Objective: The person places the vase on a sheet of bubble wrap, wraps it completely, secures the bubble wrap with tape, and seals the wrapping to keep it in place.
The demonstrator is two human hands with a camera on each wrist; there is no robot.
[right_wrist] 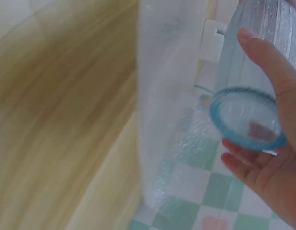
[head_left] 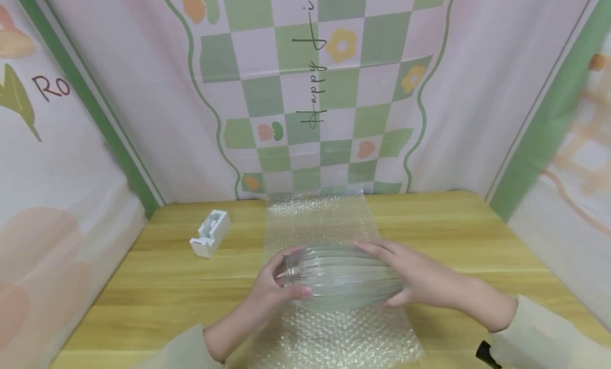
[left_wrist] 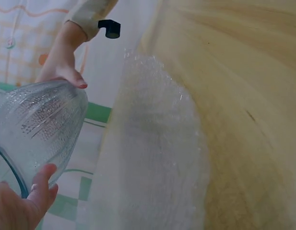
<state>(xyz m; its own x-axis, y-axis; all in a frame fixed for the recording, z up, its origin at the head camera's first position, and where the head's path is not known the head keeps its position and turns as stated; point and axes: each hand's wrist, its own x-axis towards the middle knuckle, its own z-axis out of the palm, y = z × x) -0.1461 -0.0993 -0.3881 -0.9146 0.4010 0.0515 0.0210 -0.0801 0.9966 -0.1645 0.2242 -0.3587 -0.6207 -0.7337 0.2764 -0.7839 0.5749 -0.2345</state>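
A clear ribbed glass vase (head_left: pixel 343 276) lies on its side between both hands, over a sheet of bubble wrap (head_left: pixel 348 337). My left hand (head_left: pixel 274 281) grips its left end, thumb on the near side and fingers round the far side. At the other end my right hand (head_left: pixel 410 273) holds the vase the same way. The left wrist view shows the ribbed glass (left_wrist: pixel 47 115) held up off the sheet. A round end of the vase (right_wrist: pixel 246 117) faces the right wrist camera, with the thumb and fingers on either side.
A white tape dispenser (head_left: pixel 211 233) stands on the wooden table (head_left: pixel 167 284) at the back left. The bubble wrap runs from the near side to the table's back edge, against a checked curtain (head_left: pixel 315 93). Printed cloth also hangs at both sides.
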